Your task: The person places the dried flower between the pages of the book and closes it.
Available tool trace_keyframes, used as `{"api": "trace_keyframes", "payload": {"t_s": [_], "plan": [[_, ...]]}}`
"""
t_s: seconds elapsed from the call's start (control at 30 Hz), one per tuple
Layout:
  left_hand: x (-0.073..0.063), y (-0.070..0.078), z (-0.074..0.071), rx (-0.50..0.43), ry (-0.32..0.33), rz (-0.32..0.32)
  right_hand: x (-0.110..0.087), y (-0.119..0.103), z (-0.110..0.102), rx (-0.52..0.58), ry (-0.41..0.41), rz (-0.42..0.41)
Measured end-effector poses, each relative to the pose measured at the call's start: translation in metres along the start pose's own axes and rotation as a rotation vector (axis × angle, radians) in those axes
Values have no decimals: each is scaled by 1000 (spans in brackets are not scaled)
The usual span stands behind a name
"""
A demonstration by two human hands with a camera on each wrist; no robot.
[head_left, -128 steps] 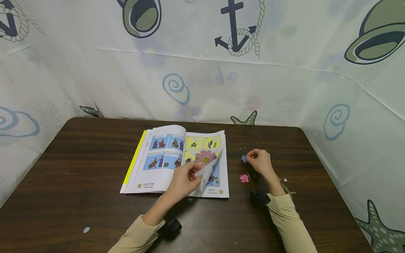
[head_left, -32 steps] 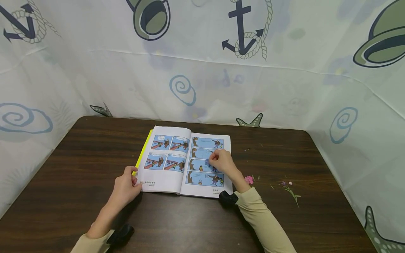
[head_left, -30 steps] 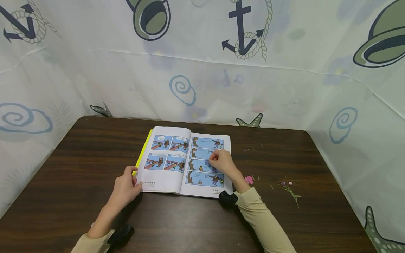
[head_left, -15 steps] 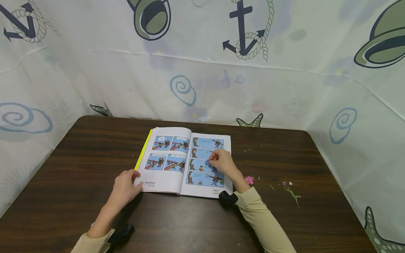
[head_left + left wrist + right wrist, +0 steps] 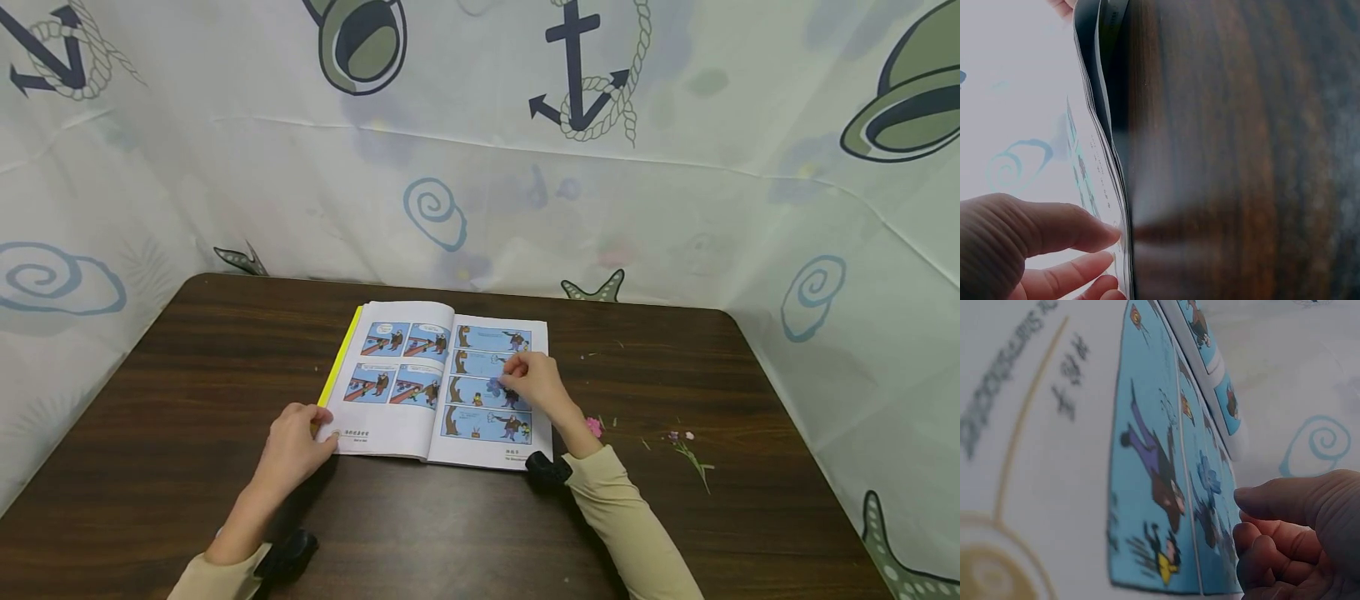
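Blue flower [image 5: 1209, 474]: lying on the right-hand page, over the third panel from the top, just beside the right thumb tip.
Comic book [image 5: 405, 422]: spread on the wood-grain table [image 5: 450, 533]; blue panels on both pages, yellow strip along the left edge.
Right hand [image 5: 542, 385]: reaching in above the right-hand page, forearm slanting from lower right; fingers loosely curled, narrow thumb-to-finger spacing, nothing visibly held. Contact with the page: cannot tell.
Left hand [image 5: 291, 439]: gripping the lower left corner of the comic book, thumb on the page, fingers at the outer edge; forearm angled from lower left.
Pink flower [image 5: 594, 427]: on the table, right of the comic book; partly hidden behind the right forearm.
Flower sprig [image 5: 693, 461]: farther right, small blossoms at the upper end.
Sleeves [image 5: 636, 525]: beige, cut off by the lower border.
Backdrop cloth [image 5: 337, 208]: behind the table, printed with anchors and shells.
Legibility: panel lettering too small; page in left wrist view washed out.
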State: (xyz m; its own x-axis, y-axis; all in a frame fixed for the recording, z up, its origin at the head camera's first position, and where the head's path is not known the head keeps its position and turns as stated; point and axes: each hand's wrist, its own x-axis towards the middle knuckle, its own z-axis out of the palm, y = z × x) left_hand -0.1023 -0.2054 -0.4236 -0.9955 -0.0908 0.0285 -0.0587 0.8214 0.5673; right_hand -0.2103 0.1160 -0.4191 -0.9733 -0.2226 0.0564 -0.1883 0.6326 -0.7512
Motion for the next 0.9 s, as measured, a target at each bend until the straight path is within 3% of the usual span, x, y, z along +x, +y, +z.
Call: {"api": "trace_keyframes", "payload": {"t_s": [0.27,0.47,0.63,0.9], "plan": [[4,-1,-3,-70,78,138,-4,4,-19,7,72,-17],[10,16,0,-158,134,234,-10,11,-33,-11,123,11],[14,37,8,-234,109,329,-16,20,-43,-13,160,24],[22,65,23,-296,72,411,-29,30,-59,-13,197,59]]}}
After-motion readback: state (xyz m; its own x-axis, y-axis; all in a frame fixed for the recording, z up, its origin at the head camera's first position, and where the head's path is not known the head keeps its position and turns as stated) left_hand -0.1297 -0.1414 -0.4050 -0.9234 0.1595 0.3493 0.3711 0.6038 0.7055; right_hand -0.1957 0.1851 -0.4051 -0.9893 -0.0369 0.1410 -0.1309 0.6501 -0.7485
